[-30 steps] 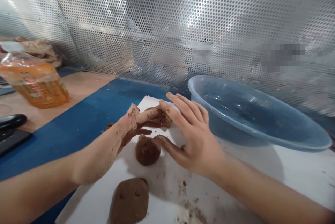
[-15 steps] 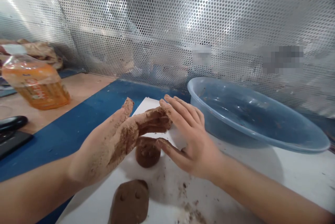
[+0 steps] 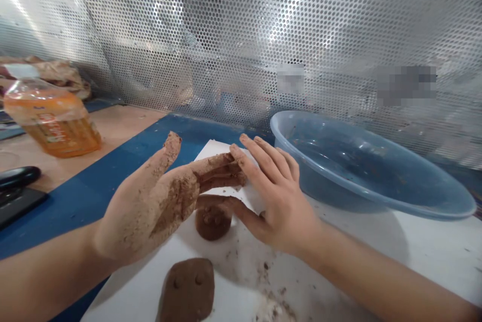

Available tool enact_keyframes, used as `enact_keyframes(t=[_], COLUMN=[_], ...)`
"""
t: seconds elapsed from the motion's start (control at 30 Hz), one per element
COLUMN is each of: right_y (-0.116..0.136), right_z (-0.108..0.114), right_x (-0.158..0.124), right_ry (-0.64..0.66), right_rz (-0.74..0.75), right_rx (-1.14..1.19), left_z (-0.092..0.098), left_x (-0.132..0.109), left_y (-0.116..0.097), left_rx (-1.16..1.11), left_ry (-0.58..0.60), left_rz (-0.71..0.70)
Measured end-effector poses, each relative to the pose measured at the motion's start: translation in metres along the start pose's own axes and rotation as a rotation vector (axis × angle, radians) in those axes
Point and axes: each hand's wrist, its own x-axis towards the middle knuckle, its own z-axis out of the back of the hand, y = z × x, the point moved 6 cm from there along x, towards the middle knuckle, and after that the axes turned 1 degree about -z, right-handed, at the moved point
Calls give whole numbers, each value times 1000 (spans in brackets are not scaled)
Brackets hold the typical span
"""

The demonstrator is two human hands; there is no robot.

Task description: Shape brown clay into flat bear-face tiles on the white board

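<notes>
My left hand (image 3: 158, 201) is smeared with brown clay and held palm up above the white board (image 3: 241, 272), its fingers stretched out. My right hand (image 3: 274, 196) lies against the left hand's fingertips, fingers extended, thumb touching the left fingers. Whether a bit of clay sits between the two hands is hidden. Just below them a small round clay lump (image 3: 213, 221) with dimples rests on the board. A larger flattened clay lump (image 3: 187, 289) with two dents lies nearer to me.
A pale blue plastic basin (image 3: 369, 166) stands to the right on the board. A blue mat (image 3: 113, 171) covers the table at left. An orange packet (image 3: 48, 116) and a black object (image 3: 15, 186) lie far left. Perforated metal sheet (image 3: 241, 35) forms the back wall.
My left hand has risen off the board and turned palm up, showing its clay-coated fingers. My right hand stayed at the left fingertips. The small lump is now partly uncovered.
</notes>
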Motion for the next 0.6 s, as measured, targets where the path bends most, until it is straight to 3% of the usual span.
enact_keyframes(t=[0.3,0.43,0.6], right_y=[7,1,6], right_z=[-3,0,-7], right_x=[-2,-1,-2], right_ry=[68,27,115], right_rz=[61,-31,24], right_rx=[-20,-6,28], left_z=[3,0,2], left_x=[-2,-3,-2], left_y=[3,-2,-1], left_rx=[-54,6,10], left_ry=[26,43,13], left_rz=[-12,-19,-6])
